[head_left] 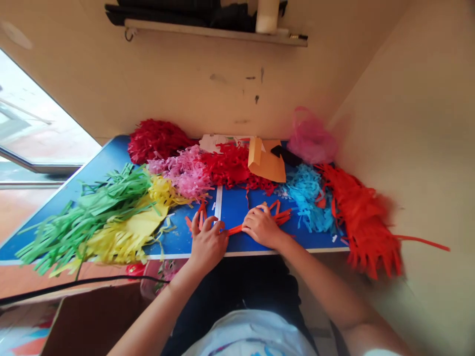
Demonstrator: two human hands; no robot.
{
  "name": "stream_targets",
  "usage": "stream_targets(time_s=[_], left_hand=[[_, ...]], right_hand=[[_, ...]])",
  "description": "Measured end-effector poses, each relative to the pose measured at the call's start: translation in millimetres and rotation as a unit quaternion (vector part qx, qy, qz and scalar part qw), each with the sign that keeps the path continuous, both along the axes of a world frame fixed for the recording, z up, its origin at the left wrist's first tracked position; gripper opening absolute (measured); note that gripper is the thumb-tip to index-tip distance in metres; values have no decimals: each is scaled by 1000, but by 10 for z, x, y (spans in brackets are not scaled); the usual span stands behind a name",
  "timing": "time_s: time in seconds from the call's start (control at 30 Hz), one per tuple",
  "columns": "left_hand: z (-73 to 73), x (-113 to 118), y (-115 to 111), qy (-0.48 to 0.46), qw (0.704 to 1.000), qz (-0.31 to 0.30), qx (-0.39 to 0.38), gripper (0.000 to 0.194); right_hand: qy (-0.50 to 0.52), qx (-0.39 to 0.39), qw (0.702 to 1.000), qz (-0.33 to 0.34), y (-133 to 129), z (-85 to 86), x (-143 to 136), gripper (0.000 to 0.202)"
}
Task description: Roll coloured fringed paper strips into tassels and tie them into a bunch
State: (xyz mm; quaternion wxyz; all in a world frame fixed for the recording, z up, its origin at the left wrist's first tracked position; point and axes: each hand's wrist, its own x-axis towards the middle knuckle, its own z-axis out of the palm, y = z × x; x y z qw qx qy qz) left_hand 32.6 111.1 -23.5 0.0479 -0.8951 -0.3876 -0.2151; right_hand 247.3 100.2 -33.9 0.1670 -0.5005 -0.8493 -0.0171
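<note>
A narrow band of orange-red tissue paper (235, 229), fringed at both ends, lies at the front edge of the blue table (178, 237). My left hand (210, 242) grips its left part, the fingers bent over it and the thumb side toward the middle. Loose orange strips stick out beyond those fingers. On the right part of the band my right hand (261, 225) is closed, fingertips pressed down. More fringe fans out past it. The middle of the band runs straight between the two hands. What lies beneath the palms is hidden.
Fringed paper heaps surround the hands: green (100, 198), yellow (126, 230), pink (185, 170), dark red (158, 141), blue (309, 195) and orange-red (365, 222). A brown envelope (269, 165), black phone-like object (285, 155) and pink plastic bag (311, 141) lie behind. A shelf (215, 32) hangs above.
</note>
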Motion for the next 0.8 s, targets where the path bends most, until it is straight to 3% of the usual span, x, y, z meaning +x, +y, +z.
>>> stream_targets(time_s=[0.17, 0.3, 0.5, 0.67, 0.8], left_hand=[[-102, -1, 2, -14, 1000, -5, 23, 23], [-177, -167, -35, -31, 999, -24, -5, 23], [-210, -333, -11, -74, 994, -20, -78, 19], [-207, -343, 14, -78, 989, -13, -125, 21], [-188, -331, 1, -85, 989, -3, -121, 24]], right_hand=[[-51, 51, 997, -1, -130, 34, -161, 10], [-2, 55, 998, -15, -236, -118, 31, 22], [124, -35, 989, -68, -303, -209, 377, 7], [154, -121, 977, -87, -280, -145, 416, 9], [163, -118, 975, -95, -292, -119, 416, 9]])
